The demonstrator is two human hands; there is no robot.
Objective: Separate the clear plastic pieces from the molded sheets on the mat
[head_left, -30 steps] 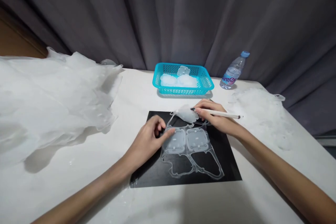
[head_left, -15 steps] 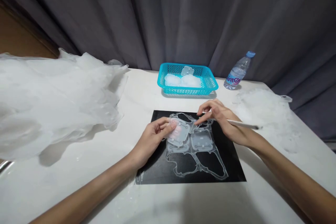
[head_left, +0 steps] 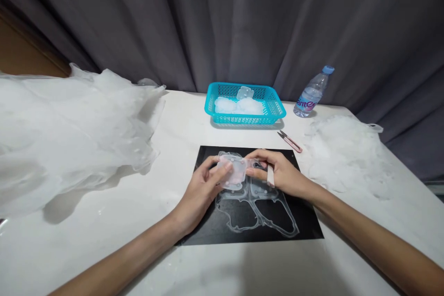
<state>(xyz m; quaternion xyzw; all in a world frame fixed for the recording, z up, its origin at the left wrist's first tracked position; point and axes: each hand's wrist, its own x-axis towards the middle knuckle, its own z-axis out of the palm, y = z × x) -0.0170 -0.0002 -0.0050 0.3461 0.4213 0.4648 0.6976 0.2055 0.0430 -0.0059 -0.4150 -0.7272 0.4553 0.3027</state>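
Observation:
My left hand (head_left: 211, 178) pinches a translucent, rounded-square silicone-like piece (head_left: 234, 175) between thumb and fingers, above the black mat (head_left: 197, 236). At the piece's right edge my right hand (head_left: 275, 169) closes thumb and fingertips on a thin clear flap of the same material. A short white length of a slim stick-like tool (head_left: 270, 175) shows against the right hand's fingers; its ends are hidden. Beneath the hands, a clear moulded sheet (head_left: 258, 215) lies on the mat, with two open outlines at the near side and rounded panels partly covered by the hands.
A blue basket (head_left: 248, 119) holds white pieces at the back. Pink thread snips (head_left: 290, 141) lie right of the mat's far edge. A water bottle (head_left: 310, 95) stands behind them. Translucent sheets (head_left: 76, 134) are heaped at left, clear scraps (head_left: 347, 157) at right.
My right hand has moved left and down to the piece's edge, and its fingers have closed there. The white tool has swung from pointing right. The snips have come into sight.

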